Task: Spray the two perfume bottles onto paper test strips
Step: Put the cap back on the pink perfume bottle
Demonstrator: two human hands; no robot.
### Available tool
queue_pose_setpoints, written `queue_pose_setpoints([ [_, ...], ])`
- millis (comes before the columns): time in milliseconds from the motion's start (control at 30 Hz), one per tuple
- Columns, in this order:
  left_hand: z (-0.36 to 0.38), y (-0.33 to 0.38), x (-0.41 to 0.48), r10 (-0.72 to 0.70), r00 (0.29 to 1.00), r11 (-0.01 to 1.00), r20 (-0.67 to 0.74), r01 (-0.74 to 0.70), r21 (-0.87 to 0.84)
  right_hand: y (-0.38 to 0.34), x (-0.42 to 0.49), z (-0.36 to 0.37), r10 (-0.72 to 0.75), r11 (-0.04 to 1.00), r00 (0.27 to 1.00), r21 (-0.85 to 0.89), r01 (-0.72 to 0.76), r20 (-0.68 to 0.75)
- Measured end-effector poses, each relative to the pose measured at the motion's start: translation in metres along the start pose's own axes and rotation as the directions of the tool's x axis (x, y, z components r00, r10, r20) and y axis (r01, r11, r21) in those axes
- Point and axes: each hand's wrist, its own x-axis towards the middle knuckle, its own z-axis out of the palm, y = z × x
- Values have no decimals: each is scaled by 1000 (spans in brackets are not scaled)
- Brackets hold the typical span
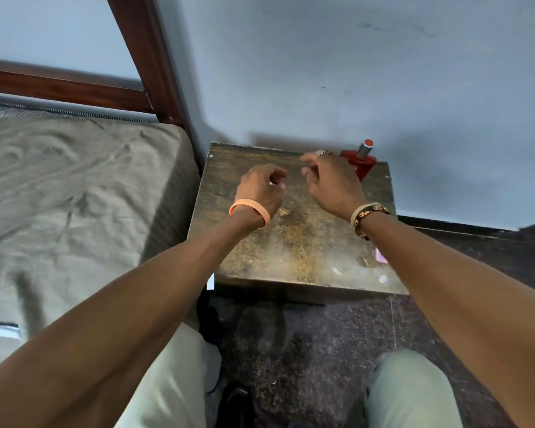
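A red perfume bottle (364,168) with a silver neck and a red top stands at the far right corner of the small worn table (294,242). My right hand (331,180) hovers just left of it and partly covers it, fingers loosely bent and apart, holding nothing. My left hand (260,189) hangs over the far middle of the table with its fingers curled under. A small white glint shows at its fingertips, and I cannot tell what it is. A pink object (381,257) peeks out beside my right forearm at the table's right edge. No paper strip is plainly visible.
A bed with a grey sheet (74,196) and a dark wooden frame (149,57) stands against the table's left side. A pale blue wall (322,72) rises right behind the table. My knees (414,390) are below, over a dark speckled floor.
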Motion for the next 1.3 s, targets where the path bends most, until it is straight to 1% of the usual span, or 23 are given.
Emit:
queue_pose_setpoints([
  [100, 12, 41, -31, 65, 993, 998, 103, -65, -7, 8, -29, -47, 30, 998, 998, -46, -32, -47],
  [200, 32, 75, -61, 84, 974, 996, 209, -86, 4, 30, -59, -84, 97, 989, 994, -107, -103, -58],
  [267, 46, 92, -78, 79, 964, 996, 254, -86, 17, 43, -81, -103, 173, 980, 985, -102, -173, -5],
  [333, 59, 104, -90, 78, 955, 995, 286, -93, 37, 52, -100, -117, 222, 974, 970, -75, -215, 97],
  [400, 70, 113, -99, 71, 943, 993, 325, -97, 62, 60, -119, -125, 238, 971, 953, -71, -228, 187],
  [500, 88, 120, -108, 43, 929, 995, 368, -74, 70, 75, -137, -122, 241, 970, 944, -79, -229, 226],
  [733, 126, 132, -113, 43, 923, 993, 382, -82, 85, 102, -146, -95, 212, 976, 956, -88, -198, 203],
  [833, 136, 134, -107, 43, 929, 996, 368, -67, 55, 109, -145, -90, 188, 980, 963, -96, -172, 195],
  [967, 149, 134, -99, -4, 939, 1000, 344, 5, -1, 116, -143, -83, 156, 987, 969, -72, -144, 194],
  [1067, 156, 130, -92, -33, 945, 999, 326, 35, 1, 121, -141, -77, 133, 990, 975, -79, -120, 181],
  [1167, 158, 125, -89, -66, 947, 994, 313, 89, -60, 122, -140, -76, 122, 992, 979, -65, -112, 163],
  [1300, 159, 123, -84, -79, 945, 988, 316, 115, -99, 125, -139, -77, 106, 991, 985, -97, -93, 137],
])
